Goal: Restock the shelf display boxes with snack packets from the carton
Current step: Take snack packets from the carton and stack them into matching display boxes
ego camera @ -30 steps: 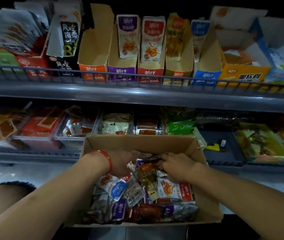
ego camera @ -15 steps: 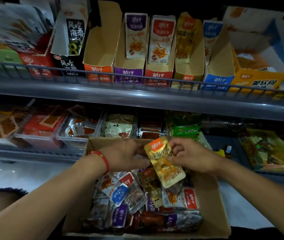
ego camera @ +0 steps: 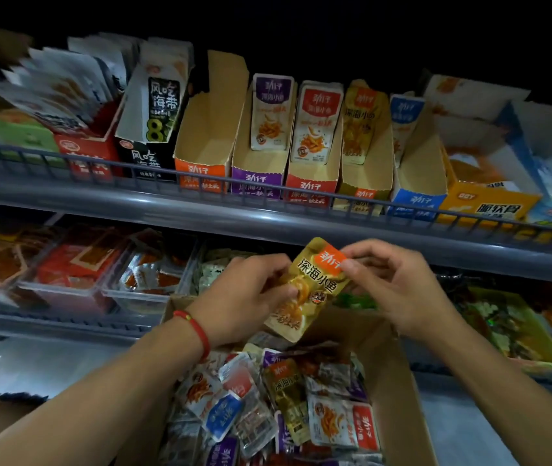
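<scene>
A gold snack packet (ego camera: 315, 287) with an orange top label is held above the carton (ego camera: 392, 391). My left hand (ego camera: 247, 297) grips its left edge, and my right hand (ego camera: 392, 284) pinches its top right corner. The brown carton below holds several mixed packets (ego camera: 301, 405) in purple, red, blue and gold. On the upper shelf stand the display boxes: an orange one (ego camera: 207, 142) with nothing visible inside, then purple (ego camera: 261, 163), red (ego camera: 315, 169), gold (ego camera: 365, 173) and blue (ego camera: 415, 183), each with packets upright inside.
A grey wire rail (ego camera: 167, 176) runs along the upper shelf's front. Left of the display boxes sits a black seaweed box (ego camera: 153, 129); right of them an orange box (ego camera: 489, 203). The lower shelf carries clear plastic trays (ego camera: 76, 280) of snacks behind the carton.
Both hands were down in the carton; they have lifted the gold packet out and raised it toward the upper shelf. The view has tilted upward.
</scene>
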{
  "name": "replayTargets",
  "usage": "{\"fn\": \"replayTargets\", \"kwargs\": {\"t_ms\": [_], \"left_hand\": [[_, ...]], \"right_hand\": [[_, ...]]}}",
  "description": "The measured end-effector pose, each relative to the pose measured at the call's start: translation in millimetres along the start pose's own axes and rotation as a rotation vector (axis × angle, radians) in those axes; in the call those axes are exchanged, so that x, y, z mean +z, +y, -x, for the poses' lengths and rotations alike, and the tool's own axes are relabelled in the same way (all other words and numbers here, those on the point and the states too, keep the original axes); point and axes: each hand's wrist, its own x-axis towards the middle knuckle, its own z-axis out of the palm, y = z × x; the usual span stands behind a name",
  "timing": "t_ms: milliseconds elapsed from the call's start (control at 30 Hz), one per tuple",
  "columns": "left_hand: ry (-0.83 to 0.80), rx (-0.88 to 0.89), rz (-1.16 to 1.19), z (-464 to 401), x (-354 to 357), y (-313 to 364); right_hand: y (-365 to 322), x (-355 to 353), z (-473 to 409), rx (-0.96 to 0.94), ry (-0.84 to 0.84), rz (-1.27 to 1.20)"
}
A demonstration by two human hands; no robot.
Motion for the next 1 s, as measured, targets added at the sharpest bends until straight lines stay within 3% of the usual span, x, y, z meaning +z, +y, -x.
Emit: {"fn": "replayTargets", "kwargs": {"t_ms": [167,267,467,667,800,1000], "left_hand": [[0.237,0.122,-0.015,-1,-9,4],[0.433,0.174,-0.201,-8,-19,-1],[0.479,0.194,-0.492,-27,-26,-5],[0.471,0.146,-0.533,-32,-33,-8],[0.497,0.129,-0.534,-32,-38,-10],[0.528,0.124,-0.524,-36,-47,-13]], "right_hand": [[-28,-34,-14,-0.16,0.204,0.301],[-59,-73,-38,-0.326,0.421,0.418],[-95,-132,-117,-0.46,0.683,0.691],[-84,-130,-173,-0.383,0.63,0.895],[-76,-120,-192,-0.27,0.606,0.891],[-50,-100,-205,-0.161,0.429,0.85]]}}
